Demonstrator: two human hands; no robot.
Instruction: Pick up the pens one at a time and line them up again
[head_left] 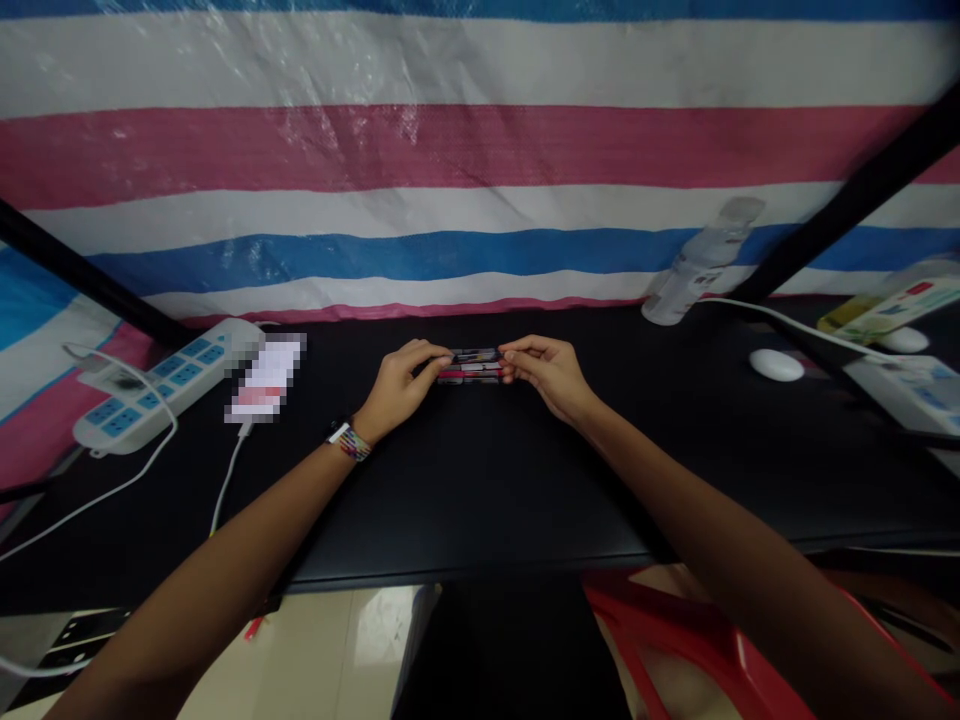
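A dark pen (478, 355) and a red pen (471, 375) lie side by side near the middle of the black tabletop, pointing left to right. At their left ends, the thumb and forefinger of my left hand (401, 385) are closed. My right hand (551, 375) pinches the right ends between thumb and fingers. The fingertips partly cover both ends, so I cannot tell how firmly each pen is gripped. My left wrist carries a watch with a colourful woven band (349, 438).
On the left are a white power strip (176, 382), a phone (268, 378) and white cables. A clear bottle (697, 265) and a rounded white object (776, 364) stand to the right. Striped sheeting (450, 150) hangs behind the table (465, 500); a red plastic stool (637, 640) is below.
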